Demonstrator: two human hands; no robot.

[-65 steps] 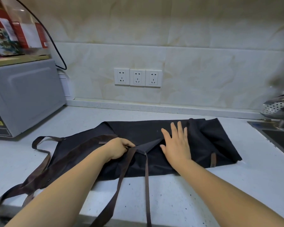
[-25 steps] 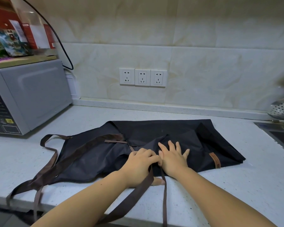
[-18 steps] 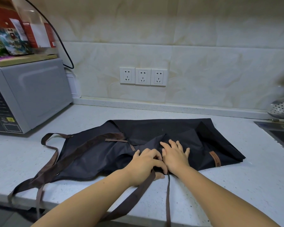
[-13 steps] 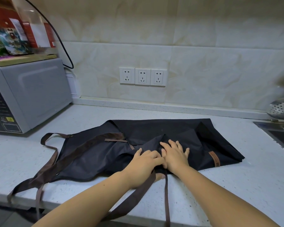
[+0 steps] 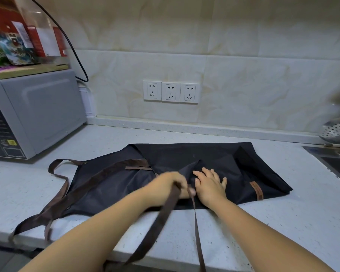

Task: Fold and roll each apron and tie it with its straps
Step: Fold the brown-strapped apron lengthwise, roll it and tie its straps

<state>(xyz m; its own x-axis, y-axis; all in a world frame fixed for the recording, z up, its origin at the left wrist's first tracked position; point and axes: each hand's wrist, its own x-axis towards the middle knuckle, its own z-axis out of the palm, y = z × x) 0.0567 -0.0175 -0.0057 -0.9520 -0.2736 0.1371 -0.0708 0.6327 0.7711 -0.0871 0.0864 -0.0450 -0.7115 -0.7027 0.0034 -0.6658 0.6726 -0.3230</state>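
One dark apron (image 5: 204, 156) lay on the one counter (image 5: 283, 222), with one brown label (image 5: 256, 190) near its right end. Two hands were in view, the left hand (image 5: 169, 185) and the right hand (image 5: 210, 185). Two brown straps ran from them over the front edge: one wide strap (image 5: 159, 218) and one narrow strap (image 5: 197, 232). The strap loops (image 5: 32, 220) at the apron's left end were too tangled to count. Three sockets (image 5: 171, 92) sat in a row on the wall. There was one microwave (image 5: 37, 112), one black cable (image 5: 73, 46), one perforated metal bowl (image 5: 338, 130) and one sink (image 5: 338, 163). The boxes (image 5: 18, 42) on the microwave were too blurred to count.
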